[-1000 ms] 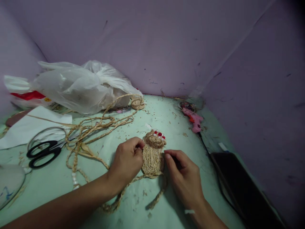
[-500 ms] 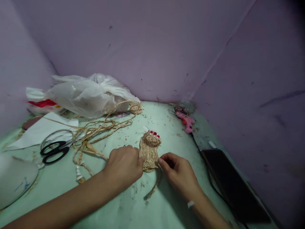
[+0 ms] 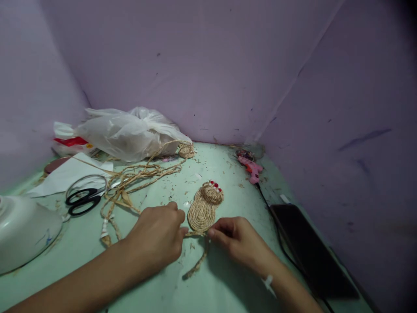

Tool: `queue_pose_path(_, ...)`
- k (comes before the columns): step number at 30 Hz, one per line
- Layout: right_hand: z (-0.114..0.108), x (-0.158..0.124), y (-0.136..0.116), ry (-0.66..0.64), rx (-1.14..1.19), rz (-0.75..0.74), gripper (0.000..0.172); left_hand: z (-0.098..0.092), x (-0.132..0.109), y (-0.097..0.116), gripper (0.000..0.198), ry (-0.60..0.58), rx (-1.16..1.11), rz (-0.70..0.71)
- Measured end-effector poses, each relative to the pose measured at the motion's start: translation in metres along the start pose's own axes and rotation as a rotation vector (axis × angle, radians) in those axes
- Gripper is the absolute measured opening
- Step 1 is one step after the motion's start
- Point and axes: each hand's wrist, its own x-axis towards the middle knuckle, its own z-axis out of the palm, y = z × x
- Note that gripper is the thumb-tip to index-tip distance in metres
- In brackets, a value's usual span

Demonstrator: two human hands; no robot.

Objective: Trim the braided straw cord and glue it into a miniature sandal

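A small woven jute sandal (image 3: pixel 203 208) with red and white beads at its toe lies flat on the pale green table (image 3: pixel 228 287). My left hand (image 3: pixel 157 237) is curled, its fingertips pinching the braided jute cord (image 3: pixel 195 266) at the sandal's heel. My right hand (image 3: pixel 235 241) pinches the same heel end from the right side. The cord trails toward me from between both hands.
Loose jute braid (image 3: pixel 137 176) tangles at the left beside black scissors (image 3: pixel 83 202) and white paper (image 3: pixel 70 174). A plastic bag (image 3: pixel 127 132) sits at the back. A pink glue gun (image 3: pixel 249 165) lies at the back right, a dark phone (image 3: pixel 309 248) at the right, a white bowl (image 3: pixel 22 232) at the left.
Both hands slid back from the sandal's sides to its heel end. The view shifted, so the table's things sit further right and lower.
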Motion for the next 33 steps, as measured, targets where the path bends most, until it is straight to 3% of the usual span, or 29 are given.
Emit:
queue_pose_path(3,0.006,-0.003,-0.004,-0.004,-0.052,-0.015,0.011,-0.001,-0.002,-0.005,0.019,-0.102,0.036,0.035)
queue_pose_path(6,0.011,-0.003,-0.004,-0.017,-0.06,0.017,0.012,0.004,0.003,-0.011,0.018,-0.127,0.03,0.082)
queue_pose_path(16,-0.003,0.002,-0.007,-0.199,0.398,0.215,0.027,0.0,0.001,-0.01,0.016,0.018,-0.134,0.179)
queue_pose_path(22,0.004,-0.001,-0.01,-0.315,0.476,0.187,0.033,-0.002,-0.007,-0.006,0.015,0.039,-0.328,0.188)
queue_pose_path(28,0.012,-0.004,-0.015,-0.252,0.601,0.16,0.041,-0.002,-0.009,-0.006,0.012,-0.068,-0.529,0.201)
queue_pose_path(33,0.022,-0.008,-0.018,-0.298,0.627,0.117,0.042,0.004,-0.011,-0.001,0.012,-0.036,-0.512,0.163)
